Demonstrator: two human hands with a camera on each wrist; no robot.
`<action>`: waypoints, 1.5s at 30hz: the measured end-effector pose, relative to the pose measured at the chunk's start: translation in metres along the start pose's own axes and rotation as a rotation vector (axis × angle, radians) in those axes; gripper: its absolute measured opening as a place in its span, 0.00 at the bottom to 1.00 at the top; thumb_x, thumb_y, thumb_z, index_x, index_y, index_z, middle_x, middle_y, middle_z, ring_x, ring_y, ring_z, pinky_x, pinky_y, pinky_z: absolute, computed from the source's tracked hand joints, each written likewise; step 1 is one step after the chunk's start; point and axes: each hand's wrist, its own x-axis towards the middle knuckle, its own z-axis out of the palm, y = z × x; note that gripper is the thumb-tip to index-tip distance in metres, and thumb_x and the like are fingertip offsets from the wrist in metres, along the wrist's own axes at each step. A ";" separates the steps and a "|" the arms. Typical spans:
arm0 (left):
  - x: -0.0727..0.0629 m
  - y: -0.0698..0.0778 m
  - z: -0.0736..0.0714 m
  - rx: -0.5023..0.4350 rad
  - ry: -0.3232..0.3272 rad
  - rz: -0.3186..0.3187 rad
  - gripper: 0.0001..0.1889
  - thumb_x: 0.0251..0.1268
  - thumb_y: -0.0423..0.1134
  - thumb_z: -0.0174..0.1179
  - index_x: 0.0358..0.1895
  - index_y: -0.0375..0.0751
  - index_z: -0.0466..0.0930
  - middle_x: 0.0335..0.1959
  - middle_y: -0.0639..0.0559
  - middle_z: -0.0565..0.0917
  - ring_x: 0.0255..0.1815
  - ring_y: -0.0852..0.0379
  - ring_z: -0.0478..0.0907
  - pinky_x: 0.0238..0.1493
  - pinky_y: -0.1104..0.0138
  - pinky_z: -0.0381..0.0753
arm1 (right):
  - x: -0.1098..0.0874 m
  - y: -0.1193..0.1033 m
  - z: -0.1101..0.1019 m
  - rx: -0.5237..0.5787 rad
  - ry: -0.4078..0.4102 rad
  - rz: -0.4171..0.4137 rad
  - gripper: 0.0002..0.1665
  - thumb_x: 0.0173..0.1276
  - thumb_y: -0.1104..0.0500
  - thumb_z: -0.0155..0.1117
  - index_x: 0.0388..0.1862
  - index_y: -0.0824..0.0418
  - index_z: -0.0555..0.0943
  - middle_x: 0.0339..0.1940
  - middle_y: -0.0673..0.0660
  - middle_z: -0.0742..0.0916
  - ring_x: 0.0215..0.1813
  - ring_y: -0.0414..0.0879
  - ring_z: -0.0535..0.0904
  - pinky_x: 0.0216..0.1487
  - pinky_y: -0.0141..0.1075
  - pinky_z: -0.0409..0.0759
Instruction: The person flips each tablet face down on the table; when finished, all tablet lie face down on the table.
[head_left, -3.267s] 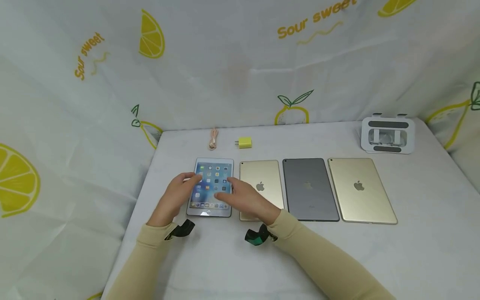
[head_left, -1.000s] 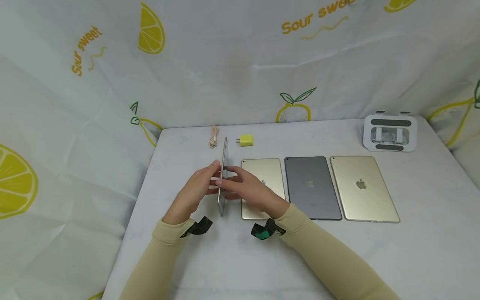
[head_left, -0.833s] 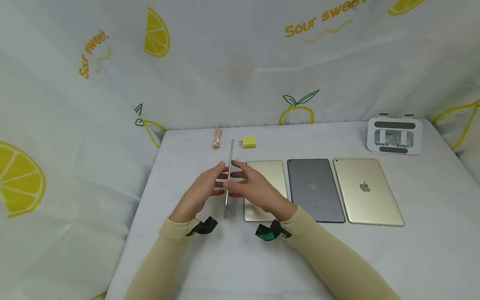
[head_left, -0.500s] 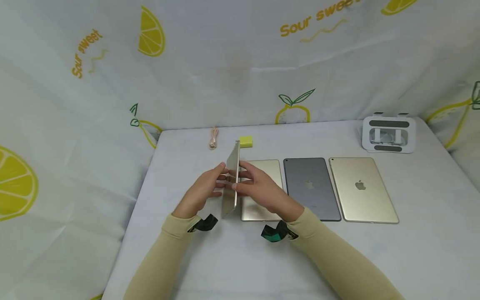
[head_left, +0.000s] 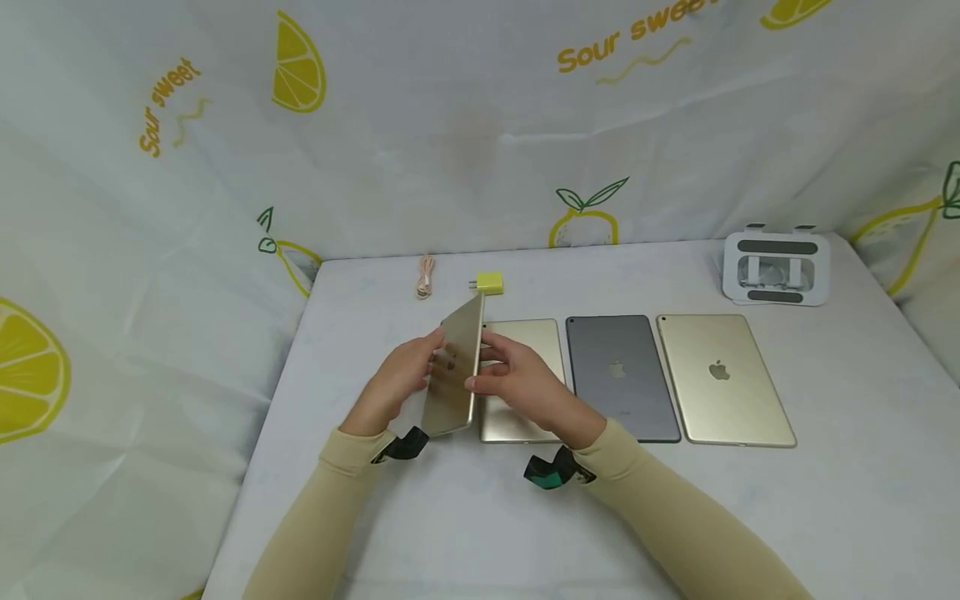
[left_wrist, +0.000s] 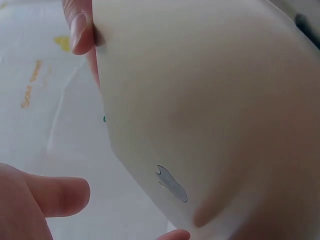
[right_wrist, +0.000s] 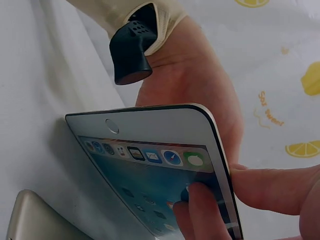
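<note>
A gold-backed tablet (head_left: 453, 367) with a white front stands tilted on edge above the table. Its lit screen (right_wrist: 150, 185) faces the right side, and its back with the apple logo (left_wrist: 172, 185) faces the left hand. My right hand (head_left: 525, 379) pinches the tablet's right edge, thumb on the back and fingers over the screen. At the far edge, my left hand (head_left: 397, 375) is beside the back, thumb extended and apart from the surface in the left wrist view, one fingertip close to the edge.
A second gold tablet (head_left: 517, 421), a grey tablet (head_left: 618, 392) and a larger gold tablet (head_left: 723, 383) lie face down in a row. Behind are a coiled cable (head_left: 425, 277), a yellow charger plug (head_left: 490, 283) and a white folding stand (head_left: 776, 296).
The tablet lay flat, screen up, between both hands; it was raised on edge and turned over so its gold back shows. Lately it tilted further, and the right hand moved slightly right.
</note>
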 end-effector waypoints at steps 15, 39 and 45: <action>-0.013 -0.015 -0.017 0.065 0.110 -0.055 0.37 0.83 0.67 0.46 0.70 0.36 0.76 0.59 0.42 0.74 0.63 0.46 0.71 0.69 0.50 0.76 | 0.005 0.020 0.010 -0.220 0.093 -0.010 0.41 0.67 0.66 0.77 0.79 0.65 0.75 0.53 0.58 0.88 0.53 0.48 0.90 0.54 0.37 0.88; -0.019 -0.020 -0.029 0.214 0.147 -0.032 0.38 0.81 0.66 0.53 0.79 0.40 0.71 0.80 0.39 0.73 0.80 0.37 0.70 0.78 0.37 0.72 | -0.001 0.021 0.012 -0.194 -0.019 0.137 0.40 0.77 0.51 0.69 0.82 0.65 0.71 0.73 0.62 0.83 0.74 0.55 0.79 0.76 0.52 0.79; -0.018 -0.019 -0.030 0.210 0.152 -0.030 0.38 0.81 0.64 0.54 0.79 0.39 0.71 0.80 0.39 0.73 0.79 0.38 0.71 0.78 0.39 0.73 | -0.004 0.014 0.012 -0.231 -0.066 0.138 0.42 0.76 0.48 0.69 0.83 0.63 0.70 0.77 0.63 0.80 0.78 0.57 0.76 0.79 0.55 0.75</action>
